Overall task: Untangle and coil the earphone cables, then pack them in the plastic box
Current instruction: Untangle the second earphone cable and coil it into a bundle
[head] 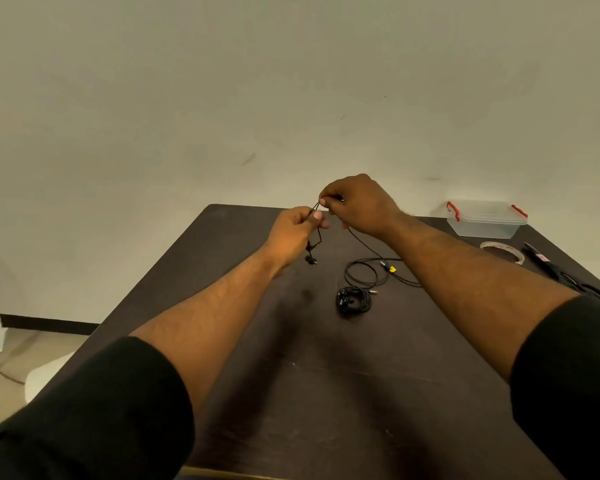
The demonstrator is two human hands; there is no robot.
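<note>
2 hands work above the far part of the dark table (291,393), both raised and close together, thumbs nearly touching. The left hand (293,233) pinches the black earphone cable (364,242) between thumb and curled fingers, with the earbuds (310,259) dangling just below it. The right hand (359,204) pinches the same cable a little higher, fingers curled down over it, wrist bent so the knuckles face up. From there the cable drops to the table in a loose loop beside a small yellow tag (392,269).

1 risk is a hard pull apart: that would likely tighten any knot between the pinches rather than free it. Another is the slack loop dragging across the table and catching the coiled earphones (354,300) lying just beside it, undoing a coil that looks finished. The dangling earbuds could also swing and wrap around the strand again.

Well apart, at the far right edge, sits the plastic box (485,220) with red clips, lid on, so packing looks some way off. A tape roll (503,251) lies near it.
</note>
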